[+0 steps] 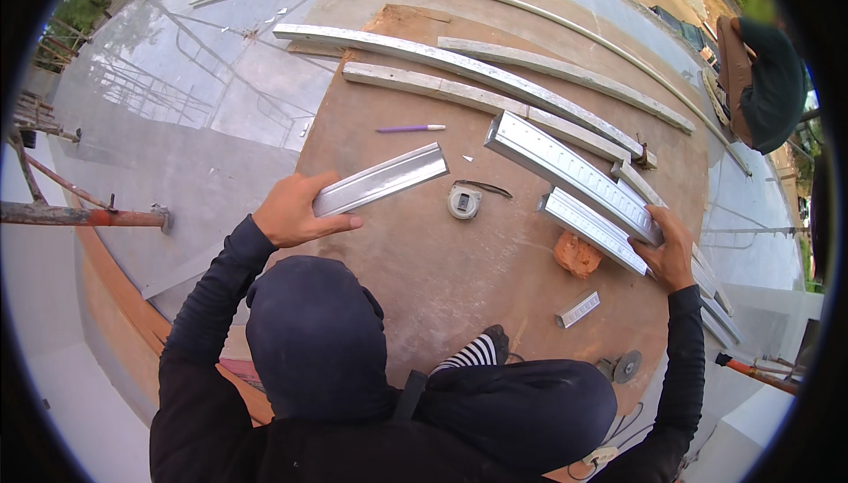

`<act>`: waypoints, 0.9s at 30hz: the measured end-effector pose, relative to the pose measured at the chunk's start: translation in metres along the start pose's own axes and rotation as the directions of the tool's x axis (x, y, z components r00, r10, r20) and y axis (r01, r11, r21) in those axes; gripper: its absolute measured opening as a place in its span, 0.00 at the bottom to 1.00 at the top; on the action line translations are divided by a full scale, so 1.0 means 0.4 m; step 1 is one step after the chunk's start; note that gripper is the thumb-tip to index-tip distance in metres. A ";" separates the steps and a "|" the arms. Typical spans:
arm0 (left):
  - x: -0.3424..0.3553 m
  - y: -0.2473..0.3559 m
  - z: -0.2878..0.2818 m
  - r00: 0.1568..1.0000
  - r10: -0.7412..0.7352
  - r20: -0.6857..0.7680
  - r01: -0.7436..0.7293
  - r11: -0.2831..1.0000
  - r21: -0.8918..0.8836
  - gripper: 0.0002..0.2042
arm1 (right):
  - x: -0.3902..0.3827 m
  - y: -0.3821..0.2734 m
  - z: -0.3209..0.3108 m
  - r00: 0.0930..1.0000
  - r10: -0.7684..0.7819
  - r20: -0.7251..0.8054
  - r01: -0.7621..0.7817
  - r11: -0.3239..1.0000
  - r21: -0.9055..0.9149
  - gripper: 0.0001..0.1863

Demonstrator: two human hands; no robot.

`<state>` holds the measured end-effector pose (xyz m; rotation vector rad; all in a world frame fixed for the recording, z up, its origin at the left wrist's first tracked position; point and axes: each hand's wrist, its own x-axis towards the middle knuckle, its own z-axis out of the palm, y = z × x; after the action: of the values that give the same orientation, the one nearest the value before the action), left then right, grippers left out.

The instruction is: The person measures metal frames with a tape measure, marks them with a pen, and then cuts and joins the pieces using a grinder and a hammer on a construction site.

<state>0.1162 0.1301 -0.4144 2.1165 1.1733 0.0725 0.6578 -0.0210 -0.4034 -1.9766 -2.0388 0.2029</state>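
My left hand (293, 209) is closed around one end of a short silver metal channel (384, 180), its thumb along the lower edge. The piece's far end points up and to the right, above the board. On the right, my right hand (671, 251) grips the near end of a longer slotted metal channel (570, 174). Just below that lies a second slotted channel (594, 228), close to my right fingers; whether they touch it is hard to tell. An orange brick piece (577, 254) sits beneath the second channel. Between the hands rests a tape measure (463, 202) with a dark strap.
A purple pen (411, 129) lies beyond the tape measure. Long whitish bars (459, 65) cross the brown board (424, 289). A short channel offcut (579, 309) and an angle grinder (624, 366) lie at right. Scaffold pipe (88, 215) juts in from the left; a person (768, 85) is far right.
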 end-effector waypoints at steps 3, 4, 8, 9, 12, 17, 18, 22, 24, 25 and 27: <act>0.001 0.003 0.000 1.000 0.009 0.004 -0.009 1.000 0.001 0.29 | -0.005 0.009 0.003 1.000 0.030 0.002 -0.030 0.997 0.077 0.28; -0.003 -0.002 0.001 1.000 0.025 -0.006 -0.025 1.000 0.000 0.29 | -0.001 0.002 -0.003 0.991 0.091 0.096 -0.102 0.988 0.112 0.29; -0.010 -0.013 -0.004 0.998 0.066 -0.021 -0.066 0.998 -0.002 0.28 | 0.049 -0.053 -0.048 0.841 0.189 0.507 -0.350 0.904 0.244 0.35; -0.010 -0.011 -0.003 0.998 0.054 -0.019 -0.054 0.998 -0.025 0.27 | 0.055 -0.062 -0.054 0.777 0.169 0.607 -0.405 0.872 0.275 0.36; -0.009 -0.006 0.006 0.999 0.039 -0.026 -0.041 0.997 -0.062 0.25 | 0.030 -0.045 -0.034 0.786 0.062 0.615 -0.355 0.860 0.367 0.39; 0.000 -0.016 0.017 0.999 0.034 -0.040 -0.036 0.998 -0.060 0.24 | 0.021 -0.065 -0.040 0.591 0.141 0.794 -0.567 0.773 0.285 0.37; 0.000 -0.014 0.015 0.999 0.026 -0.035 -0.028 0.998 -0.056 0.25 | 0.013 -0.048 -0.030 0.587 0.131 0.799 -0.558 0.780 0.283 0.38; 0.002 -0.016 0.018 0.999 0.034 -0.032 -0.036 0.998 -0.051 0.27 | -0.024 0.006 -0.017 0.659 0.120 0.743 -0.517 0.789 0.331 0.40; 0.007 -0.020 0.026 1.000 0.015 -0.006 -0.016 0.994 -0.109 0.27 | -0.025 0.011 -0.033 0.666 0.156 0.729 -0.524 0.795 0.307 0.41; 0.010 -0.023 0.032 0.999 -0.015 0.028 0.020 0.987 -0.162 0.27 | -0.023 0.003 -0.040 0.667 0.171 0.725 -0.528 0.794 0.299 0.41; 0.007 -0.019 0.038 0.995 -0.051 0.080 0.067 0.974 -0.216 0.28 | -0.007 -0.022 -0.054 0.672 0.189 0.717 -0.511 0.818 0.263 0.42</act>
<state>0.1180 0.1266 -0.4314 1.8752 1.1298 0.0903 0.6562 -0.0263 -0.3807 -2.1369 -1.6346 1.5361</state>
